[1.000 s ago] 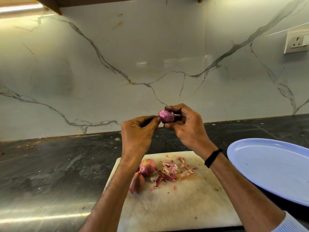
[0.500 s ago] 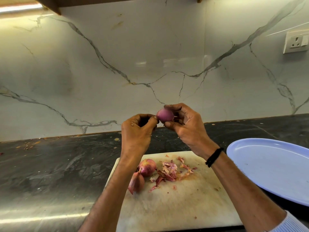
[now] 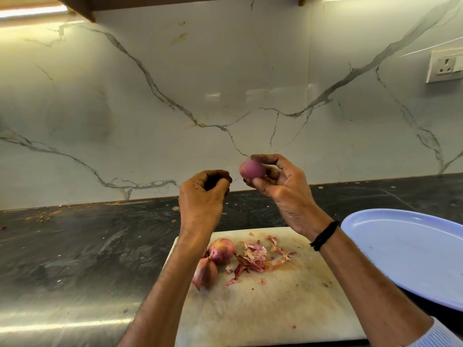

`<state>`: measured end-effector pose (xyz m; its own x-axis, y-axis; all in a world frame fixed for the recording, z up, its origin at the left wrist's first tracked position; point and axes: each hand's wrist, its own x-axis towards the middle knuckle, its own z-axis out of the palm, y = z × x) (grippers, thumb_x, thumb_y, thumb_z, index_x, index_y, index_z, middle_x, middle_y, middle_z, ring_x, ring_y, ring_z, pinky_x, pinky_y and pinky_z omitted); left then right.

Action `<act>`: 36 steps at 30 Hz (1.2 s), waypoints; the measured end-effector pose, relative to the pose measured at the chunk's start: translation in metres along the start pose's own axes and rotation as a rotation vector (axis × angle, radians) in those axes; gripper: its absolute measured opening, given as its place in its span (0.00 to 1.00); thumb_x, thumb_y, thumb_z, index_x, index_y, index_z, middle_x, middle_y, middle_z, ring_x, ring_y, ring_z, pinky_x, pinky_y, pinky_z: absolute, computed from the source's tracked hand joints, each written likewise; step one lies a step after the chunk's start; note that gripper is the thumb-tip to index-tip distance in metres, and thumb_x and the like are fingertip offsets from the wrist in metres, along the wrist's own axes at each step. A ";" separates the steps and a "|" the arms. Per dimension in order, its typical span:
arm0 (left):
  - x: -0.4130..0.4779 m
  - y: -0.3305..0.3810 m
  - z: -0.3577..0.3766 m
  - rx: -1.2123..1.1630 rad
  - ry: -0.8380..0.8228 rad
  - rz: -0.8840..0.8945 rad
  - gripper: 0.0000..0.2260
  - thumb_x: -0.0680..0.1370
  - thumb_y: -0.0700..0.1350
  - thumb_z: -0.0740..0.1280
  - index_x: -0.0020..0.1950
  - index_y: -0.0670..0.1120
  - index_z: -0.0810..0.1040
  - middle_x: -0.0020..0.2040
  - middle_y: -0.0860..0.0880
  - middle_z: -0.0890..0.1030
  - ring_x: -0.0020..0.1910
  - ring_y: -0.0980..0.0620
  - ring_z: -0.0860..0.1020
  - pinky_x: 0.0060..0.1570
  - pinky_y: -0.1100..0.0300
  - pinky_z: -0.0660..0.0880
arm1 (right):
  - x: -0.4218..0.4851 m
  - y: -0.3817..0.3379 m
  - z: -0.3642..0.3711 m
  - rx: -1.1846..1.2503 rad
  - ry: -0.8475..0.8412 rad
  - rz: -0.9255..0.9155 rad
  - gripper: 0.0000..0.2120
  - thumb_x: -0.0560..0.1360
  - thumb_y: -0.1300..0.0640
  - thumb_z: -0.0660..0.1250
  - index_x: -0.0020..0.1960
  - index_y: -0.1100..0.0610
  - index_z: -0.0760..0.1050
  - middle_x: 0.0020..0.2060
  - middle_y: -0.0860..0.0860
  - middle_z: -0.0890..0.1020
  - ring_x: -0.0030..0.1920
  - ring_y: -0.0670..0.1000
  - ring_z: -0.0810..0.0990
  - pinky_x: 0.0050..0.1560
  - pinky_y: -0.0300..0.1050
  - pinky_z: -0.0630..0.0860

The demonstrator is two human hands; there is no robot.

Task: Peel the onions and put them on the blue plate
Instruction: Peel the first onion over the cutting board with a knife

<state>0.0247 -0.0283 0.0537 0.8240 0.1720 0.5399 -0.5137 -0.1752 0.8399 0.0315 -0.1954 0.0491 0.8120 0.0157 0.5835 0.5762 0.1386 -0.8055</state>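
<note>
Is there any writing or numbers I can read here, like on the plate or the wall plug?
No readable text anywhere.
The blue plate, the cutting board and the peeled onion in the right hand are plain.
The wall socket shows no marking big enough to read.

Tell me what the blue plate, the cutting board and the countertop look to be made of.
Blue plate: likely plastic, smooth satin, with soft highlights along the rim. Cutting board: probably white plastic, though stone is possible; dull, scuffed and stained orange. Countertop: polished dark stone, it seems, with pale veining and bright light reflections.
</note>
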 end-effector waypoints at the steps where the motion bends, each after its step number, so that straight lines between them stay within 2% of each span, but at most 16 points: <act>1: 0.000 -0.001 0.000 0.018 0.002 0.003 0.08 0.79 0.40 0.70 0.52 0.53 0.83 0.47 0.56 0.85 0.48 0.58 0.84 0.51 0.62 0.81 | 0.000 0.000 0.000 0.001 -0.004 0.003 0.22 0.73 0.75 0.68 0.63 0.58 0.75 0.61 0.56 0.79 0.60 0.56 0.81 0.59 0.49 0.80; 5: -0.003 0.006 0.000 0.010 -0.007 0.027 0.11 0.77 0.42 0.72 0.46 0.60 0.82 0.44 0.61 0.84 0.46 0.62 0.83 0.53 0.63 0.81 | 0.000 0.000 0.000 0.017 -0.018 0.010 0.21 0.74 0.74 0.68 0.63 0.58 0.76 0.61 0.55 0.79 0.61 0.57 0.81 0.60 0.51 0.79; 9: -0.005 0.013 0.002 -0.115 -0.062 -0.048 0.03 0.73 0.48 0.75 0.45 0.56 0.84 0.41 0.55 0.86 0.44 0.55 0.84 0.51 0.57 0.82 | 0.000 0.000 0.000 0.030 -0.016 0.013 0.19 0.74 0.69 0.70 0.63 0.58 0.76 0.60 0.55 0.80 0.61 0.57 0.81 0.62 0.55 0.79; 12: -0.007 0.015 0.002 -0.203 -0.112 -0.093 0.09 0.68 0.54 0.74 0.46 0.53 0.85 0.42 0.52 0.87 0.46 0.48 0.85 0.52 0.54 0.82 | -0.001 -0.001 0.001 0.029 -0.013 0.017 0.23 0.70 0.58 0.73 0.63 0.58 0.76 0.59 0.56 0.82 0.60 0.57 0.81 0.62 0.56 0.78; 15: -0.006 0.014 0.001 -0.212 -0.123 -0.088 0.12 0.67 0.54 0.73 0.48 0.51 0.85 0.43 0.51 0.87 0.46 0.50 0.85 0.51 0.55 0.82 | -0.001 -0.001 0.001 0.017 -0.012 -0.005 0.24 0.69 0.56 0.74 0.64 0.60 0.75 0.58 0.58 0.82 0.60 0.57 0.81 0.62 0.56 0.78; 17: -0.006 0.013 0.001 -0.214 -0.128 -0.091 0.12 0.67 0.53 0.73 0.49 0.51 0.85 0.44 0.51 0.87 0.46 0.51 0.85 0.51 0.55 0.82 | -0.001 -0.001 0.002 -0.013 -0.006 -0.027 0.22 0.70 0.58 0.74 0.63 0.60 0.76 0.57 0.57 0.82 0.59 0.56 0.82 0.60 0.55 0.80; 20: -0.006 0.013 0.002 -0.222 -0.137 -0.095 0.15 0.67 0.53 0.73 0.51 0.50 0.85 0.45 0.50 0.87 0.46 0.49 0.85 0.51 0.54 0.82 | -0.001 0.000 0.001 -0.061 -0.013 -0.055 0.18 0.73 0.66 0.72 0.62 0.60 0.77 0.56 0.54 0.82 0.59 0.53 0.82 0.59 0.50 0.80; 23: -0.006 0.012 0.002 -0.216 -0.136 -0.092 0.14 0.69 0.51 0.73 0.53 0.49 0.85 0.46 0.50 0.87 0.46 0.50 0.86 0.49 0.55 0.83 | -0.001 0.001 0.000 -0.103 -0.035 -0.086 0.17 0.74 0.71 0.71 0.60 0.58 0.77 0.57 0.53 0.82 0.60 0.52 0.81 0.60 0.48 0.80; 27: -0.005 0.009 0.003 -0.128 -0.135 -0.049 0.09 0.74 0.44 0.74 0.53 0.46 0.85 0.44 0.49 0.87 0.43 0.50 0.86 0.48 0.57 0.83 | 0.001 0.003 -0.001 -0.169 -0.052 -0.129 0.18 0.74 0.72 0.70 0.61 0.61 0.77 0.58 0.54 0.82 0.62 0.52 0.80 0.62 0.50 0.79; 36: -0.001 0.004 0.001 0.066 -0.110 0.054 0.06 0.74 0.43 0.75 0.50 0.45 0.87 0.39 0.54 0.86 0.38 0.58 0.84 0.41 0.67 0.80 | 0.001 0.006 -0.002 -0.203 -0.082 -0.130 0.19 0.73 0.73 0.70 0.61 0.59 0.77 0.58 0.54 0.82 0.62 0.52 0.80 0.62 0.54 0.78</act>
<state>0.0219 -0.0298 0.0570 0.8186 0.0541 0.5719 -0.5443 -0.2452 0.8023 0.0359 -0.1966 0.0449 0.7244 0.0927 0.6831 0.6888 -0.0572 -0.7227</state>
